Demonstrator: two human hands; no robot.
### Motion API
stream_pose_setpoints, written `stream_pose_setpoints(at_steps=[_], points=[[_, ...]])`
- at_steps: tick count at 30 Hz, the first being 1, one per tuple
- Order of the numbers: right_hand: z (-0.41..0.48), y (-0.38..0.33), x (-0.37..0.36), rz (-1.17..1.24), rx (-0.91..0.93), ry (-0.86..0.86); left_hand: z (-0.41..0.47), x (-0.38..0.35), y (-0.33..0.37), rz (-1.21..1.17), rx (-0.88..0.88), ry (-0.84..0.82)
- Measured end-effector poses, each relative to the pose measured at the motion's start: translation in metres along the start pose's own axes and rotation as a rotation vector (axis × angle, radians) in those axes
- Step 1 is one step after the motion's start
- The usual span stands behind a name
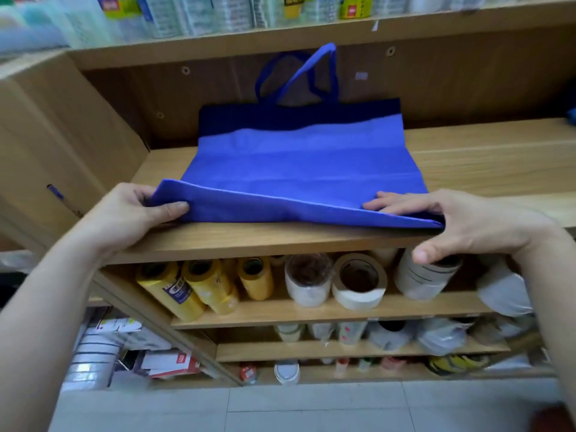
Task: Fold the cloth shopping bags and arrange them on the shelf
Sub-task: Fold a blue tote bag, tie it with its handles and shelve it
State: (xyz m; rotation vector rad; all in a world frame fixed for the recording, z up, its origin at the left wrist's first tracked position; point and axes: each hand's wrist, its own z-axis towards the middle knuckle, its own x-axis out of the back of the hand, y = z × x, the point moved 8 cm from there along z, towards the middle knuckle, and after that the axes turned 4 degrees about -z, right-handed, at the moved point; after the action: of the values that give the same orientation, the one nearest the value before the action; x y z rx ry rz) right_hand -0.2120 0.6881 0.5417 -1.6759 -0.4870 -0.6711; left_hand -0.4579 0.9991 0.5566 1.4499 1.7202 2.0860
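A blue cloth shopping bag (299,157) lies flat on the wooden shelf (486,160), its handles leaning up against the back panel. The bag's near edge is lifted off the board. My left hand (137,213) pinches the near left corner between thumb and fingers. My right hand (461,222) holds the near right corner, fingers on top of the cloth and thumb below the shelf edge.
A cardboard box (56,145) stands at the left end of the shelf. Yellow rolls (199,285) and tape rolls (358,282) fill the shelf below. Packaged goods line the shelf above (218,14). The right part of the bag's shelf is bare wood.
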Motion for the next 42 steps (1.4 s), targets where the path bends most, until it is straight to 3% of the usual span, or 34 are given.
stream_pose_setpoints(at_steps=[3,6,10,13,15,19,22,25,27,32,34,42], points=[[-0.001,0.013,0.023,0.113,-0.092,0.420,-0.001,0.000,-0.004,0.028,-0.030,0.192],[-0.009,0.024,0.035,0.127,-0.152,0.774,-0.008,0.001,0.008,0.241,-0.141,0.428],[-0.020,0.024,0.044,-0.132,-0.187,1.055,-0.021,-0.015,0.024,0.366,-0.262,0.463],[-0.009,0.013,0.038,-0.420,-0.174,0.982,-0.025,-0.032,0.038,0.580,-0.507,0.404],[-0.002,0.007,0.035,-0.542,-0.162,0.915,-0.020,-0.048,0.041,0.635,-0.610,0.208],[0.011,-0.002,0.023,-0.719,-0.026,0.676,-0.012,-0.062,0.017,0.505,-0.409,-0.198],[0.017,0.008,0.009,-0.704,-0.060,0.359,-0.014,-0.061,0.010,0.628,-0.412,-0.271],[0.015,0.017,0.005,-0.772,-0.067,0.185,-0.015,-0.055,0.011,0.577,-0.421,-0.253],[0.011,0.018,0.007,-0.746,-0.041,0.169,-0.019,-0.048,0.011,0.478,-0.408,-0.272],[-0.009,0.026,0.029,-0.075,-0.027,0.146,-0.017,-0.021,-0.006,0.147,-0.208,-0.248],[-0.013,0.030,0.039,0.073,-0.025,0.243,-0.016,-0.010,-0.009,0.023,-0.174,-0.117],[-0.014,0.045,0.052,0.267,-0.122,0.648,-0.011,0.004,-0.017,-0.258,-0.134,0.363]])
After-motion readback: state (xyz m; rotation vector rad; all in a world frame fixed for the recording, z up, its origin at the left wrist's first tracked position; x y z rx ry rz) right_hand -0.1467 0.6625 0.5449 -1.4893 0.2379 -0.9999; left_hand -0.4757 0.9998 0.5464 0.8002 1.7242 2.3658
